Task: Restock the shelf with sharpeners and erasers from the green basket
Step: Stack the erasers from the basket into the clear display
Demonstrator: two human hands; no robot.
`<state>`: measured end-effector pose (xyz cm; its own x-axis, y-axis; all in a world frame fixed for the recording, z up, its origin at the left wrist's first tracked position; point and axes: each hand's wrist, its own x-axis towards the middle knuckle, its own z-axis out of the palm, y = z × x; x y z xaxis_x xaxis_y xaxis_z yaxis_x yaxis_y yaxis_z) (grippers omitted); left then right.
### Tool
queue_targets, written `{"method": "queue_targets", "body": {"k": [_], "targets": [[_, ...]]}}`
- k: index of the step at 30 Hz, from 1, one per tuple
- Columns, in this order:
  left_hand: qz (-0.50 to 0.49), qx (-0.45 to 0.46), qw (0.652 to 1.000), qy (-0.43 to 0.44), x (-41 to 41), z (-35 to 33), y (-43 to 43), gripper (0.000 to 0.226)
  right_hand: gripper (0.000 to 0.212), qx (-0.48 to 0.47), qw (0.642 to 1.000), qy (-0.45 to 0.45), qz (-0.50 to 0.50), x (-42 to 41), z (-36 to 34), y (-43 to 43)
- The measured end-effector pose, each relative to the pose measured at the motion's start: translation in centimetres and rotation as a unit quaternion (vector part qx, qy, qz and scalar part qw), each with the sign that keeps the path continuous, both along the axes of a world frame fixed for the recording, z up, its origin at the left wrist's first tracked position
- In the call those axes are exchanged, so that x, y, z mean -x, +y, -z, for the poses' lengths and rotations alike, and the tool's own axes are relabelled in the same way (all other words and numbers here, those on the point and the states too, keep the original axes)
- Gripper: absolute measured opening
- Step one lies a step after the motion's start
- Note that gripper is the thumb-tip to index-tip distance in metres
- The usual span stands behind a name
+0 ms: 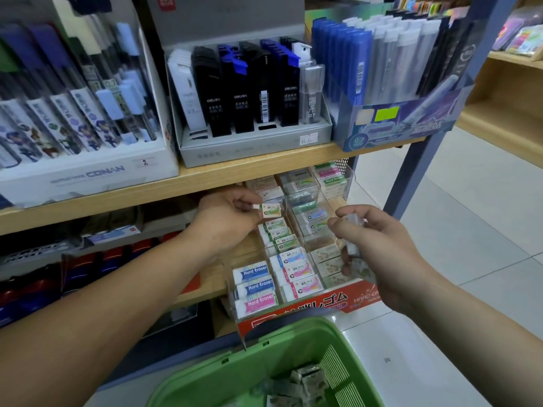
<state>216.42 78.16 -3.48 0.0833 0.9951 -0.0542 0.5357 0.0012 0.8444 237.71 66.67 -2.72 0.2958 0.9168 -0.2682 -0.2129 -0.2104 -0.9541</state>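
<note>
My left hand (227, 220) pinches a small eraser with a green-and-white sleeve (271, 209) over the back-left compartment of the clear eraser display (289, 251) on the lower shelf. My right hand (373, 245) grips several small clear-wrapped items (354, 230), blurred, above the display's right side. The display holds rows of sleeved erasers, some marked "Hard Eraser" (255, 284). The green basket (264, 365) sits below, with several wrapped grey pieces (305, 383) at its bottom.
The wooden upper shelf (205, 177) hangs just above my hands and carries boxes of pencil leads (249, 92). The blue shelf post (426, 136) stands to the right. Beyond it lie white floor tiles and another wooden shelf unit (505, 92).
</note>
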Motion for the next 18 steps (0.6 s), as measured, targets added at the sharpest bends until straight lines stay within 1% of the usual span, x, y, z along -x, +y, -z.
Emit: {"method": "queue_targets", "body": {"k": [3,5,6,8,9,10,12,13,14,15,16,17,18], "targets": [[0.035,-0.039,0.997,0.052,0.1,0.3,0.0,0.02,0.02,0.01,1.0,0.023,0.001,0.2,-0.3,0.1],[0.065,-0.063,0.994,0.063,-0.1,0.8,-0.1,0.03,0.021,0.014,1.0,0.024,-0.002,0.4,-0.2,0.1],[0.077,-0.07,0.992,0.065,-0.3,1.1,-0.1,0.031,0.021,0.013,1.0,0.022,-0.003,0.6,-0.2,0.1],[0.088,-0.071,0.99,0.081,-0.9,1.3,0.0,0.019,0.023,0.011,0.999,0.025,-0.017,0.9,-0.3,0.2],[0.098,-0.072,0.987,0.103,-1.1,1.2,0.0,0.011,0.026,0.015,0.999,0.04,-0.029,1.1,-0.4,0.3],[0.116,-0.081,0.979,0.146,-1.3,1.1,0.1,0.007,0.028,0.021,0.997,0.06,-0.046,1.2,-0.5,0.4],[0.159,-0.106,0.944,0.268,-1.6,1.0,-0.1,0.011,0.033,0.039,0.99,0.106,-0.08,1.3,-0.7,0.5],[0.167,-0.117,0.928,0.313,-1.7,1.0,-0.1,0.013,0.036,0.048,0.986,0.135,-0.089,1.3,-0.9,0.5],[0.166,-0.127,0.919,0.334,-1.7,1.1,-0.1,0.014,0.038,0.053,0.98,0.168,-0.091,1.2,-0.9,0.6],[0.164,-0.142,0.918,0.332,-1.7,1.2,-0.2,0.016,0.039,0.053,0.975,0.196,-0.096,1.2,-0.9,0.7],[0.17,-0.164,0.924,0.3,-1.6,1.2,-0.3,0.018,0.037,0.051,0.971,0.212,-0.103,1.1,-0.9,0.8],[0.183,-0.186,0.936,0.235,-1.7,1.0,-0.5,0.022,0.035,0.047,0.968,0.218,-0.114,1.1,-0.8,0.9],[0.199,-0.189,0.949,0.156,-1.8,0.5,-0.8,0.026,0.033,0.044,0.967,0.22,-0.124,1.2,-0.8,0.9]]}}
